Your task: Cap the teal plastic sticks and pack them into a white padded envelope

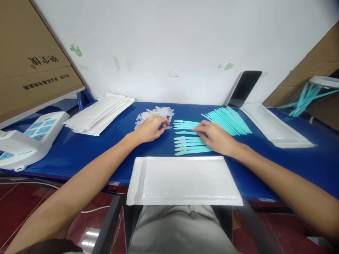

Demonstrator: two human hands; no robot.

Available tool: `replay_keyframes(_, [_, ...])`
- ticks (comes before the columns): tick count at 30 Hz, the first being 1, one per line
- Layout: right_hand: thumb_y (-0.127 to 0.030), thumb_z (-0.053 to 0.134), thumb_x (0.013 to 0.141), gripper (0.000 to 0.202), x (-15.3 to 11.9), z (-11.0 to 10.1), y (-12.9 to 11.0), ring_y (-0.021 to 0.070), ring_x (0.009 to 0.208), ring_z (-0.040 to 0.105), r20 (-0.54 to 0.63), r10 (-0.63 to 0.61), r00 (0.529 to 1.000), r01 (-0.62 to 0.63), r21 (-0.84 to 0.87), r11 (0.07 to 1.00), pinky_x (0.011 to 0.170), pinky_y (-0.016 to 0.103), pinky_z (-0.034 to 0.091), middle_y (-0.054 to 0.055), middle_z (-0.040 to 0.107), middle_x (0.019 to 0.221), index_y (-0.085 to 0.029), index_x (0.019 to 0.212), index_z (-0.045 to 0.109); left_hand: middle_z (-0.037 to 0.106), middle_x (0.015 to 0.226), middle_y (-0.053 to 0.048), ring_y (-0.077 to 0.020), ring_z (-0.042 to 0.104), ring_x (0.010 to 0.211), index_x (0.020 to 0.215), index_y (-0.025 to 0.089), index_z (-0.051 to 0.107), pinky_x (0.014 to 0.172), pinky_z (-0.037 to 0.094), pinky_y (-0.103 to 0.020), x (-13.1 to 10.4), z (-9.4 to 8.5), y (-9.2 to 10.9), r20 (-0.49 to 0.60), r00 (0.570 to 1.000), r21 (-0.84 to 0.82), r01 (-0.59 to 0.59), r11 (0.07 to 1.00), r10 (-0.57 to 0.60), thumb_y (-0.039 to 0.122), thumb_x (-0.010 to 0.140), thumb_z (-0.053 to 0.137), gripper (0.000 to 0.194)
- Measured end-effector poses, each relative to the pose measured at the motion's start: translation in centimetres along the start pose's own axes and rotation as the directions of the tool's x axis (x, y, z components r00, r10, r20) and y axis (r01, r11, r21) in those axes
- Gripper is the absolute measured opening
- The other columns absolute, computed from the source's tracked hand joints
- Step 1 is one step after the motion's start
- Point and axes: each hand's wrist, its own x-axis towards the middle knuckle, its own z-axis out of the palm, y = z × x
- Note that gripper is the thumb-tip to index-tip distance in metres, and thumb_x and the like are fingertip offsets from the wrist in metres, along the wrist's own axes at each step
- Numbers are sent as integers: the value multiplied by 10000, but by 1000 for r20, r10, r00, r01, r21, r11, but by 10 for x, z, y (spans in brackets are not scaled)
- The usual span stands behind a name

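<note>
My left hand (152, 128) is closed in a pinch on a small translucent cap beside a pile of such caps (164, 111). My right hand (215, 135) pinches the handle of a turquoise stick (186, 133), whose tip points left toward my left hand. Above that stick lie several turquoise sticks (184, 123) in a row. Below it are several more sticks with whitish, capped-looking tips (182, 144). A fanned stack of turquoise sticks (230, 120) rests just behind my right hand.
A white padded envelope (185, 181) lies at the front edge of the blue table (113, 151). More envelopes (99, 113) and a white device (39, 137) are on the left. A phone (245, 88), another envelope (278, 127) and a tub of sticks (307, 98) stand right.
</note>
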Motion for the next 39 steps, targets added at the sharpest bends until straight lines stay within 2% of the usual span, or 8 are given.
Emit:
replay_keyframes(2, [-144, 474, 962, 345, -1, 1, 1, 269, 894, 689, -4, -7, 1000, 7, 3, 1000, 809, 417, 558, 121, 689, 1031, -187, 1111, 782, 742, 960, -69, -234, 656, 938, 1116, 176, 717, 888, 513, -379, 0, 1, 0, 11, 1000, 17, 1, 1000, -1, 210, 938, 542, 252])
replay_keyframes(5, [-156, 458, 975, 339, -1, -1, 0, 290, 975, 675, -2, -22, 1000, 22, -16, 1000, 855, 439, 545, 130, 692, 1082, -175, 1146, 750, 746, 944, -77, -247, 660, 933, 996, 181, 750, 883, 508, -387, 1, 0, 1, 41, 999, 42, -6, 999, 4, 242, 937, 558, 211])
replay_keyframes(9, [-210, 450, 1005, 306, 0, -6, -4, 311, 953, 640, -32, -44, 999, 41, -91, 995, 843, 464, 513, 126, 708, 1003, -175, 1138, 723, 760, 915, -60, -242, 668, 901, 946, 188, 750, 837, 510, -367, 1, -3, 4, 11, 1000, 32, 2, 999, -2, 228, 895, 611, 154])
replay_keyframes(13, [-211, 415, 1022, 327, -1, -11, -9, 272, 899, 639, -87, -26, 996, 21, -54, 998, 805, 420, 494, 117, 686, 1032, -177, 1192, 692, 755, 884, -49, -213, 681, 854, 909, 183, 724, 816, 518, -347, 0, -2, 5, -115, 990, -15, -83, 996, 81, 216, 919, 609, 120])
replay_keyframes(18, [-193, 390, 1011, 368, -3, -13, -15, 235, 823, 625, -89, 46, 995, -53, -70, 996, 701, 361, 445, 91, 651, 1004, -207, 1212, 697, 758, 930, -42, -186, 705, 915, 826, 186, 672, 866, 535, -339, 0, -2, 12, -308, 931, -76, -228, 971, 195, 198, 955, 595, 151])
replay_keyframes(23, [-317, 455, 1017, 318, -2, -14, -19, 235, 809, 620, -118, 94, 989, -104, -84, 991, 660, 349, 424, 86, 651, 987, -227, 1179, 713, 773, 929, -39, -176, 718, 900, 880, 196, 710, 879, 552, -342, -1, -4, 22, -362, 918, -110, -215, 970, 162, 258, 972, 614, 146])
replay_keyframes(32, [-356, 347, 1067, 379, -4, -14, -20, 254, 847, 617, -65, 66, 996, -70, -64, 996, 712, 368, 442, 90, 639, 974, -230, 1259, 649, 797, 950, -46, -177, 738, 895, 889, 203, 763, 853, 579, -334, -1, -3, 31, -443, 883, -176, -258, 950, 158, 270, 953, 668, 133])
replay_keyframes(39, [-364, 293, 1087, 412, -4, -13, -19, 262, 916, 626, -69, 19, 997, -21, -28, 999, 762, 378, 460, 104, 637, 1034, -208, 1311, 603, 801, 941, -71, -188, 752, 877, 826, 190, 785, 818, 611, -327, 0, -9, 43, -407, 913, -471, -244, 848, 37, 354, 847, 813, 168])
